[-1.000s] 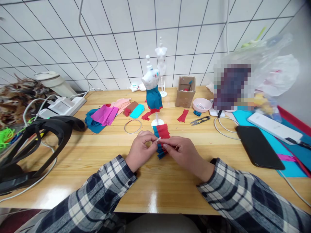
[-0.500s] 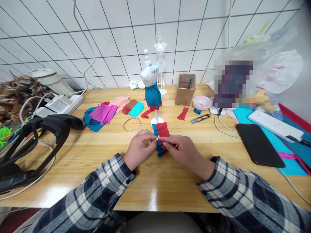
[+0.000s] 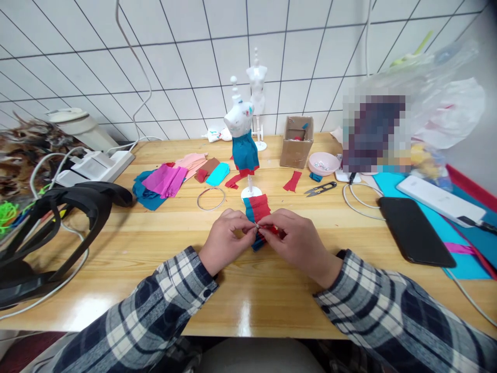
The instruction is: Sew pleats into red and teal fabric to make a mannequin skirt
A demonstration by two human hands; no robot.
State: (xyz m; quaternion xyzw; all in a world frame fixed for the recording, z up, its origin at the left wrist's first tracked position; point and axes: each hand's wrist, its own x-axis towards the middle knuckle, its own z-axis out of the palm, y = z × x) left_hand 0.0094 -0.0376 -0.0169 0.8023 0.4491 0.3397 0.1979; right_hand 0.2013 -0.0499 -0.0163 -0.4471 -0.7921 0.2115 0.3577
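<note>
My left hand (image 3: 229, 239) and my right hand (image 3: 297, 242) meet fingertip to fingertip at the middle of the table. Both are pinched on a tiny pale item (image 3: 257, 226), too small to name. Right beneath the fingers lies a red and teal piece of pleated fabric (image 3: 259, 206), partly covered by my right hand. Just behind it stands a small white dress form (image 3: 238, 118) wearing a teal skirt (image 3: 245, 153) with a red hem. A thin metal ring (image 3: 210, 206) lies to the left, and small black thread snips (image 3: 321, 189) lie to the right.
Colored fabric pieces (image 3: 165, 180) lie back left, beside a black headset frame (image 3: 58, 233) and a power strip (image 3: 101, 168). Behind are a second dress form (image 3: 257, 88), a cardboard box (image 3: 296, 150) and a pink bowl (image 3: 323, 170). A black phone (image 3: 415, 230) lies at the right.
My fingertips have shifted slightly right and down over the fabric. The right fingers, stretched further across before, are now drawn in to a tighter pinch against the left ones.
</note>
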